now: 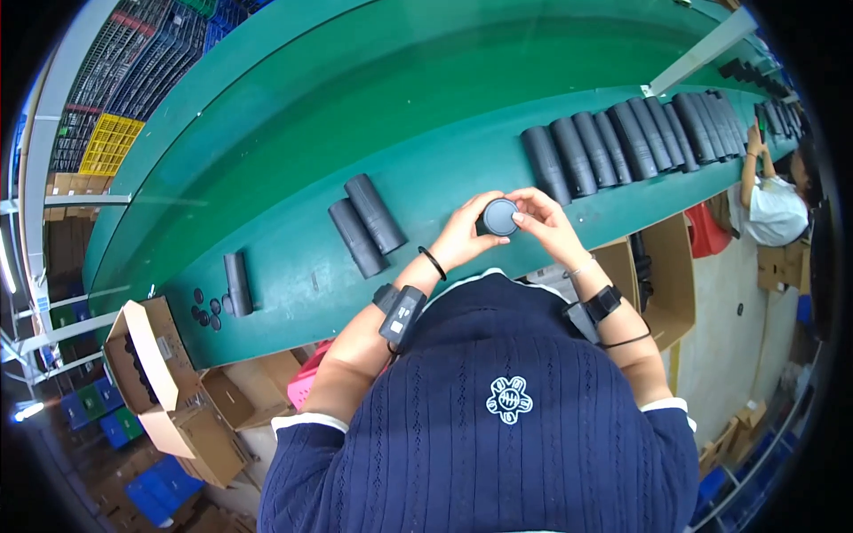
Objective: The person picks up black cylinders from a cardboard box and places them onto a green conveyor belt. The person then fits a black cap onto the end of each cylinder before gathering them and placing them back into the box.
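Note:
Both my hands meet over the green bench, in front of my chest. My left hand [461, 229] curls around the side of a dark round piece with a flat grey face [500, 217], thumb at its near edge. The fingers of my right hand [545, 226] pinch the right rim of the same piece. Its face points up at me, so I cannot tell whether it is a loose cap or the end of a black tube. Left of my hands, two black tubes [368, 222] lie side by side on the bench.
A long row of black tubes [613, 147] lies along the bench to the right. At the left are another black tube [238, 282] and several small black caps [203, 317]. Cardboard boxes [158, 360] stand by the bench's left end. Another person [775, 209] works at far right.

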Tool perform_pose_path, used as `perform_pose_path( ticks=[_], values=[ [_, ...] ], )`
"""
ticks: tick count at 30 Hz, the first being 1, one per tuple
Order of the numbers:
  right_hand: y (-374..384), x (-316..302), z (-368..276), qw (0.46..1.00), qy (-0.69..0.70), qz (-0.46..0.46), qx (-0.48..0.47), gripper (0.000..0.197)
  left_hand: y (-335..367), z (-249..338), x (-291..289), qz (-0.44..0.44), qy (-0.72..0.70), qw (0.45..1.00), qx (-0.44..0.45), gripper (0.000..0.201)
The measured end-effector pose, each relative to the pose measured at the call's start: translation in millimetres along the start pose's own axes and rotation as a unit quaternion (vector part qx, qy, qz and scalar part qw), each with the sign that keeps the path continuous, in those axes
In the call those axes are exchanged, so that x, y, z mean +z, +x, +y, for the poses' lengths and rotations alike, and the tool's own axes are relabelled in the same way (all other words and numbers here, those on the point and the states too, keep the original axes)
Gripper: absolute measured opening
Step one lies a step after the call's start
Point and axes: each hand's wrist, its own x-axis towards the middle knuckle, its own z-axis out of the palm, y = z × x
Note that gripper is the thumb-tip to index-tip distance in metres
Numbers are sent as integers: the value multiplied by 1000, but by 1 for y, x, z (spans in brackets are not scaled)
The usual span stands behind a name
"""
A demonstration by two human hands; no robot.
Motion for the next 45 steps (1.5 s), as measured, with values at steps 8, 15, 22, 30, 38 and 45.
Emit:
perform_pose_path(
  ticks=[8, 15, 22, 30, 38, 45],
  values=[
    [17, 0, 8, 998, 64, 3, -2, 15, 3, -2, -2, 22, 20, 1000, -4, 70],
    [16, -12, 7, 998, 49, -16, 27, 37, 6, 1, -8, 11, -59, 996, -62, 69],
    [-2, -7, 14, 986, -144, -61, -50, 75, 9, 15, -8, 12, -195, 977, -84, 70],
    [0, -27, -23, 927, -337, 59, -154, 73, 0, 34, -26, 115, -141, 979, -89, 74],
    [21, -171, -27, 593, -719, 360, 46, 58, -44, -40, -116, 259, 517, 752, -318, 75],
    [44, -66, 24, 638, -746, 143, -129, 64, -16, -44, -116, 211, 534, 721, -389, 90]
  ],
)
